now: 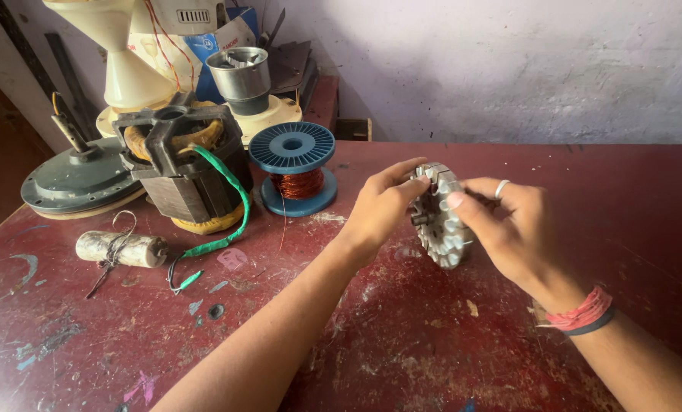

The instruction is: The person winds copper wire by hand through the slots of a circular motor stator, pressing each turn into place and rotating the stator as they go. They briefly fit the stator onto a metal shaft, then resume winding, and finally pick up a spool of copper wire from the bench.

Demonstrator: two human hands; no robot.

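A round grey metal stator core (441, 226) with white slot liners is held upright on edge just above the red table (402, 336). My left hand (379, 207) grips its left side, fingers curled over the top rim. My right hand (509, 229), with a ring on one finger and red threads at the wrist, holds the core's right side, thumb pressed on the upper rim. Left of my hands, a blue spool of copper wire (295, 168) stands on the table.
At the back left stand a black motor (184, 168) with a green-sleeved lead, a grey round fan cover (77, 181), a cream appliance base (131, 72) and a steel jar (241, 76). A white cylindrical capacitor (121, 249) lies near the left front. A whitish wall is behind.
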